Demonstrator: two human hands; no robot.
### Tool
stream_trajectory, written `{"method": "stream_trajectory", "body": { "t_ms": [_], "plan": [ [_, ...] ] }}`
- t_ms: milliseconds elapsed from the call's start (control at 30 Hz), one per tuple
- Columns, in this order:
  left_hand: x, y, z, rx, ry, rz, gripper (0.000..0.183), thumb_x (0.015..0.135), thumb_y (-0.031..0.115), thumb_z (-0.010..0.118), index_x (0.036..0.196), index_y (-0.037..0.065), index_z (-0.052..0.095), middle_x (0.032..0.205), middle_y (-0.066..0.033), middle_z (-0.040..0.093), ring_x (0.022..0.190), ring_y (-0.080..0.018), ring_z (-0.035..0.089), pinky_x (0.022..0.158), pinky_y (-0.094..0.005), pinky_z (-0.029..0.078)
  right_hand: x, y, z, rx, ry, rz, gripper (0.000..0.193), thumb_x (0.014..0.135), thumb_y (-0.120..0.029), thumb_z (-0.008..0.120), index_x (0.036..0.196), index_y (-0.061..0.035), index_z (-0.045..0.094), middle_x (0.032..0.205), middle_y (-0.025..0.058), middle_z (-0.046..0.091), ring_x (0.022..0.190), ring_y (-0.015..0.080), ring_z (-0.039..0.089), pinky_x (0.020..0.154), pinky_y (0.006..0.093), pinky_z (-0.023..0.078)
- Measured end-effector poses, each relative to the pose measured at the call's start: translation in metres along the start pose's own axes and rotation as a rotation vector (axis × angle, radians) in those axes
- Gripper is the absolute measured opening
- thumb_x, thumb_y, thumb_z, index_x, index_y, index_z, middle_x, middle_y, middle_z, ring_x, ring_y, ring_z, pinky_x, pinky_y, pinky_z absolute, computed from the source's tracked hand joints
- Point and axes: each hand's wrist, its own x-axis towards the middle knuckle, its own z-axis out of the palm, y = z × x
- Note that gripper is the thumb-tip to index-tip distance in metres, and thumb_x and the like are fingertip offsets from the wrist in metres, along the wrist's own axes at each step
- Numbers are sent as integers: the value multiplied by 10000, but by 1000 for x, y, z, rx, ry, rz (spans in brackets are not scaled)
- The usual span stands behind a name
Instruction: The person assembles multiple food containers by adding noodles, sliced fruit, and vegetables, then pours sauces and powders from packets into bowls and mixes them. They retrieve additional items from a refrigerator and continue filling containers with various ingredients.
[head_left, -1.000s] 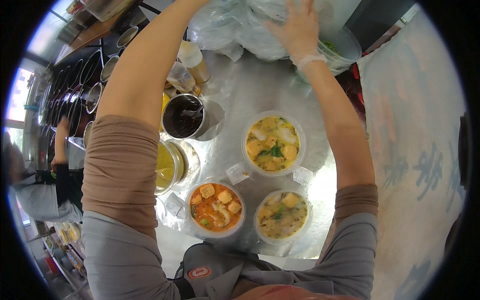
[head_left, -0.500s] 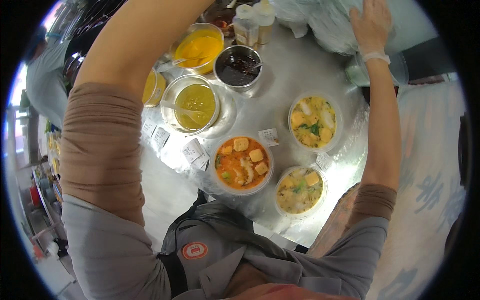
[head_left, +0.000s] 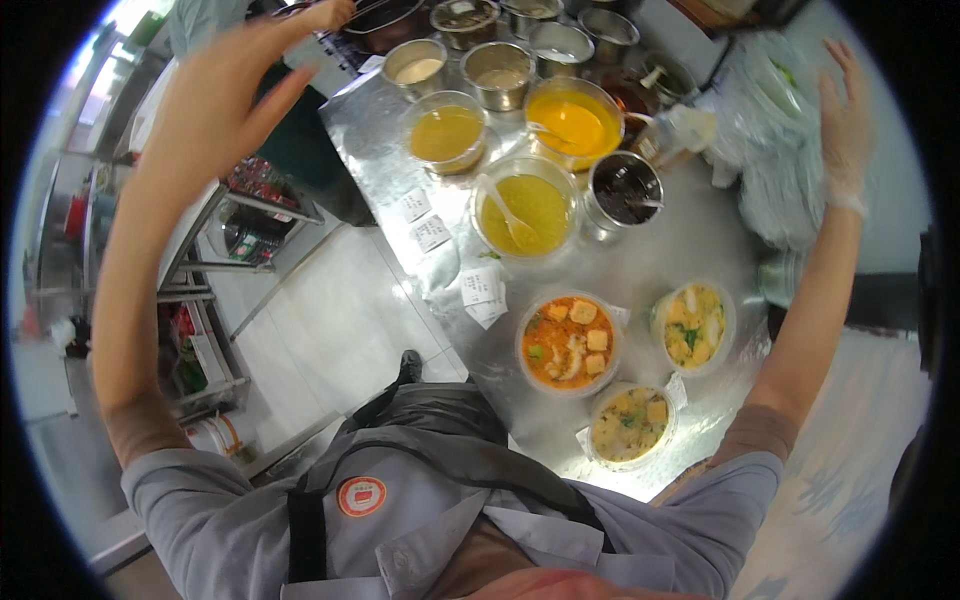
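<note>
Grip spread, seemingly empty: left hand [head_left: 222, 95], right hand [head_left: 845, 125].
Three soups [head_left: 570, 343] are filled, without lids, by the table's [head_left: 690, 240] near edge.

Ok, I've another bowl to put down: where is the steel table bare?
Roomiest: between the dark sauce, plastic bags and yellow soup. A smaller patch lies left of the mustard-coloured tub, beyond the paper slips. Crowded: the far end with steel pots, and the near side around the red soup.

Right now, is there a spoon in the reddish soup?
No, just food pieces show in the reddish soup; a white spoon is in the greenish-yellow sauce.
</note>
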Motion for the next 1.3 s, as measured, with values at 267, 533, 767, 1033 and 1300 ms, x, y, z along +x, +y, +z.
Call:
{"method": "stream_trajectory", "body": {
  "t_ms": [267,533,767,1033,1300],
  "plan": [
    [-381,-17,41,-648,-113,-1235,224,887,169,602,947,-42,644,756,-92,669,691,-107,605,649,-261,480,17,-232,128,258,-603,-6,207,867,-236,574,1028,-143,665,893,110,671,828,235,652,743,349,508],
    [-572,109,61,-582,-380,-1772,188,857,146,581,875,-26,657,685,-95,666,618,-160,643,593,-284,485,-110,-278,373,68,-830,-7,170,809,-197,566,903,-96,665,948,121,612,847,328,616,727,434,492],
    [-660,165,66,-347,-798,-1712,234,797,270,589,848,56,668,796,-166,655,783,-366,621,686,-443,493,-23,-261,329,221,-802,85,279,862,-252,543,1052,-86,660,1131,109,617,1053,287,571,872,361,446],
    [-814,174,143,-864,-928,-1908,250,765,289,584,853,81,691,836,-135,667,806,-296,624,731,-408,496,121,-403,92,309,-910,-232,121,712,81,571,813,21,596,747,148,538,712,291,553,653,332,426],
    [-994,-16,228,-757,-626,-1870,336,815,347,557,936,55,670,825,-148,675,768,-318,644,708,-411,505,154,-819,11,643,-1295,-408,76,677,56,590,742,24,567,708,112,502,671,256,535,590,296,396]
  ]
}}
